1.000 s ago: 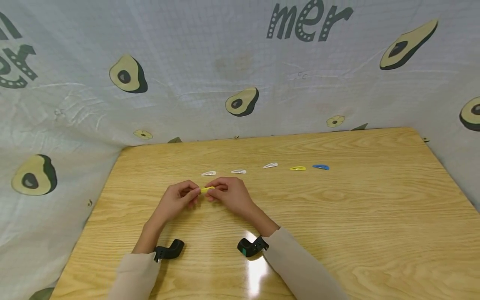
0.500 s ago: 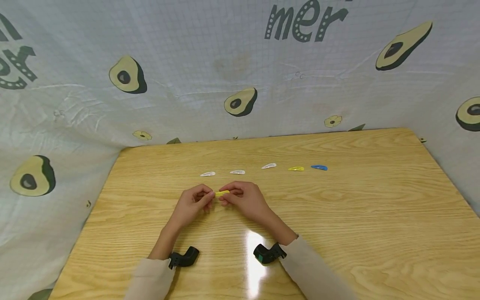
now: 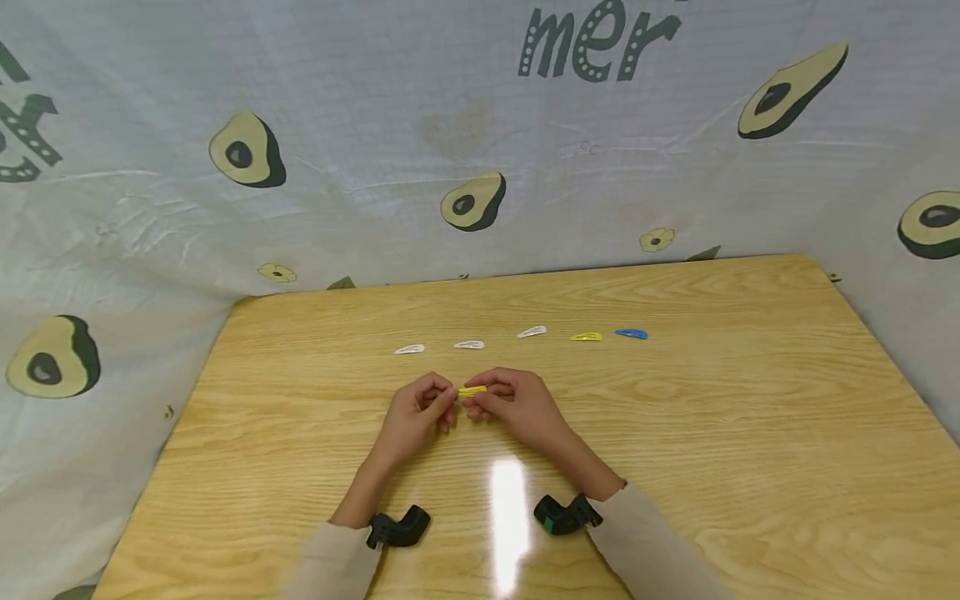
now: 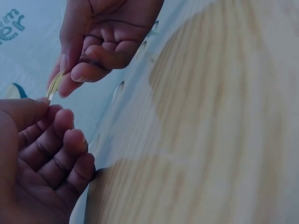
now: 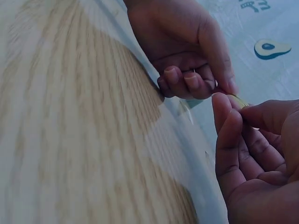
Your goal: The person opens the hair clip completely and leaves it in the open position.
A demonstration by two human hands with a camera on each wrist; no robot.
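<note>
A wooden table (image 3: 675, 433) is backed by a pale cloth (image 3: 360, 117) printed with avocados and dark letters, draped behind and down both sides. A bright glare patch is seen on the tabletop just behind the hands, between the two forearms.

A yellow hair clip (image 3: 472, 391) is held level between the two hands, just above the table surface. It is pinched at one end by the left hand (image 3: 417, 417), thumb against forefinger, with the other fingers curled under. The other end is pinched by the right hand (image 3: 517, 406) in the same way. In the left wrist view the yellow hair clip (image 4: 54, 86) is seen as a thin sliver between the fingertips; in the right wrist view only its tip (image 5: 239, 100) is seen past the thumb.

A row of clips is laid on the table just beyond the hands, clear of them: three white clips (image 3: 468, 344) ahead of the knuckles, then a second yellow clip (image 3: 586, 337) and a blue clip (image 3: 632, 333) farther off past the right hand. Nothing is placed between the hands and this row.

Black wrist cameras (image 3: 397, 527) are strapped at both beige sleeves (image 3: 652, 550), behind the hands.
</note>
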